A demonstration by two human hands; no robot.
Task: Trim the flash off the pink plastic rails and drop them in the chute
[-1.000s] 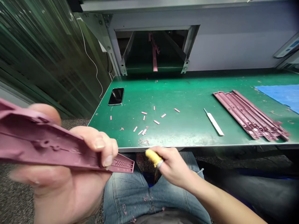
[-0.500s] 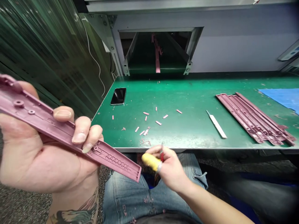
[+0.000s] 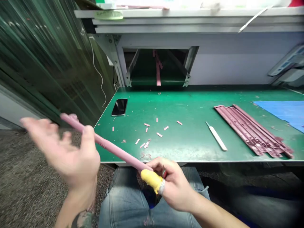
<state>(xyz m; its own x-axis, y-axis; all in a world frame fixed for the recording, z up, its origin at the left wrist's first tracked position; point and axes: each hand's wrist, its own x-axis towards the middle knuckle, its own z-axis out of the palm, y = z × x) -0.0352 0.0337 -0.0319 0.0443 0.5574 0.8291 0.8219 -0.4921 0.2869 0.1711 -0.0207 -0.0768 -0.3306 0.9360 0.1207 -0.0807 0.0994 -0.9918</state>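
A long pink plastic strip (image 3: 116, 151) slants from upper left to lower right, its smooth side up. My right hand (image 3: 166, 183), with a yellow cover on the thumb, grips the strip's lower end near the table's front edge; a small red item shows between its fingers. My left hand (image 3: 68, 152) is slightly blurred, palm up with fingers spread, its thumb beside the strip's upper part. Small pink pieces (image 3: 159, 134) lie scattered on the green table (image 3: 185, 136). A white-handled knife (image 3: 218, 138) lies to the right of them.
Several pink parts (image 3: 251, 129) are stacked at the right, beside a blue sheet (image 3: 285, 112). A black phone (image 3: 119, 107) lies at the back left. Behind the table, a conveyor (image 3: 144, 79) carries pink strips through an opening. A metal shelf edge (image 3: 190, 25) spans above.
The strip has gone from my left hand to my right hand and now shows its smooth side. My left hand has opened. The view has tilted up slightly.
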